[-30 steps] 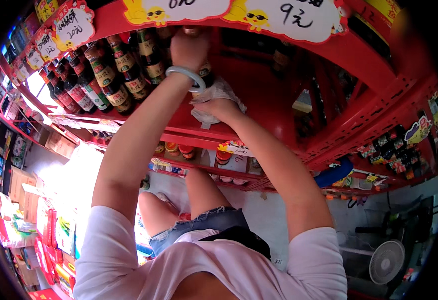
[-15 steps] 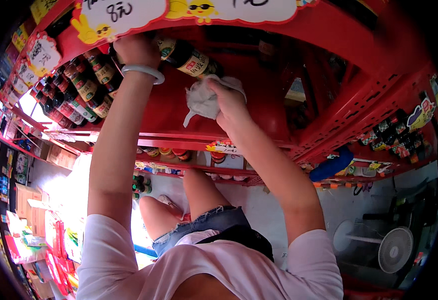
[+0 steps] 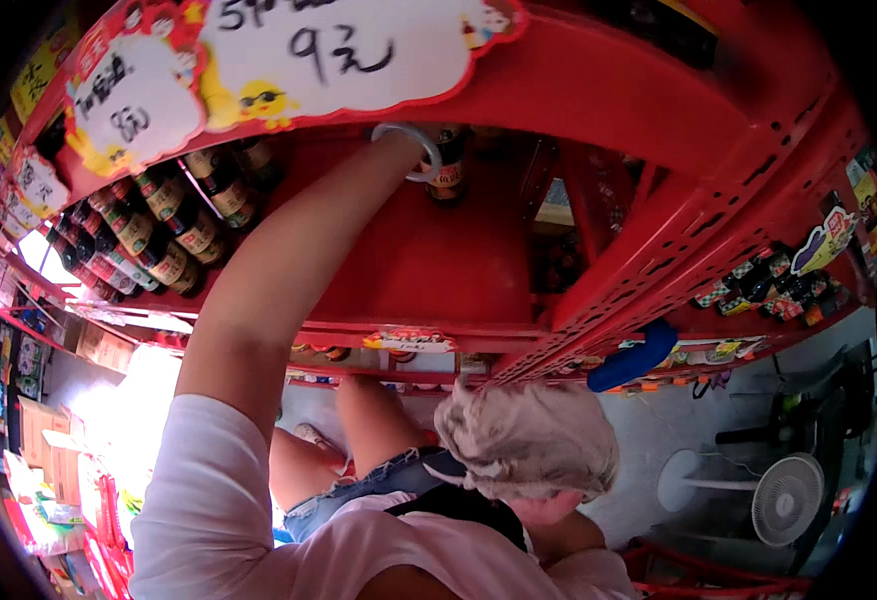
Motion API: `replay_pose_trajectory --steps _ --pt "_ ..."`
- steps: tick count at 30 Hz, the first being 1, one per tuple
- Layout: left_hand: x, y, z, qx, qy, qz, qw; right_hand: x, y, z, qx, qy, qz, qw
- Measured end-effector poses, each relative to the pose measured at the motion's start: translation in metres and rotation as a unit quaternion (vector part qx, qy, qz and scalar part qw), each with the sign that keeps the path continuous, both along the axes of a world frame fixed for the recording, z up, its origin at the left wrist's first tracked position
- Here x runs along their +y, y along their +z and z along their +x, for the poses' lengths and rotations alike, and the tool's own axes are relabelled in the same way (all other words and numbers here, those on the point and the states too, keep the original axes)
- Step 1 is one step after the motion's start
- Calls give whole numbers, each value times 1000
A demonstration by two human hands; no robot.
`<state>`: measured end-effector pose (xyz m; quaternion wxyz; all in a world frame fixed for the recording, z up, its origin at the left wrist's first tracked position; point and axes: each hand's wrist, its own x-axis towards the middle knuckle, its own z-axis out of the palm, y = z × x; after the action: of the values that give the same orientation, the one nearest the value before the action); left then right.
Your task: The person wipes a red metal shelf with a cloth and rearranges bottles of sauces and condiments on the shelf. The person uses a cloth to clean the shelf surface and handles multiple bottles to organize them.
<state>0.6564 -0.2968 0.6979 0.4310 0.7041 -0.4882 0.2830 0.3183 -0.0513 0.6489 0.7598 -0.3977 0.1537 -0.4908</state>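
1. One big red shelf (image 3: 438, 260) fills the view from 9 to 3 o'clock. Its middle bay is mostly bare red metal.
2. One left arm (image 3: 278, 280) goes up from 7 o'clock to the back of this bay. The left hand is hidden behind the shelf's front edge, so I cannot tell how its fingers stand.
3. At 6 o'clock, the right hand (image 3: 550, 508) is low, near the chest, almost covered by a bunched beige cloth (image 3: 528, 440). Its fingers seem closed around the cloth.
4. I judge that the step in hand is reaching for the bottle (image 3: 448, 165) while the cloth waits below. The next move calls for a sure grip found by feel, because the front edge blocks the eye.
5. Two white cloud-shaped signs with red borders and yellow cartoon figures hang on the front edge: a large sign (image 3: 358, 50) at 12 o'clock and a small sign (image 3: 128, 110) at 10 o'clock.
6. Many dark bottles (image 3: 158, 235) with red, yellow and green labels stand in rows at 10 o'clock.
7. At 4 o'clock, a white fan (image 3: 786, 500) stands on the floor.
8. The single dark bottle stands at 12 o'clock, at the back of the bay, just beside the wrist.
9. A white bangle (image 3: 410, 148) circles that wrist.
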Motion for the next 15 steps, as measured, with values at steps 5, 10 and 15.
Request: replay_pose_trajectory --steps 5,10,15 --pt "-50 -14 -20 46 -21 19 999 7 -22 -37 16 -42 45 998" --pt "-71 -26 -24 58 -18 41 997 12 -37 -63 10 -68 52 996" --pt "-81 -35 -25 56 -19 58 997 13 -43 -72 -12 -78 37 996"
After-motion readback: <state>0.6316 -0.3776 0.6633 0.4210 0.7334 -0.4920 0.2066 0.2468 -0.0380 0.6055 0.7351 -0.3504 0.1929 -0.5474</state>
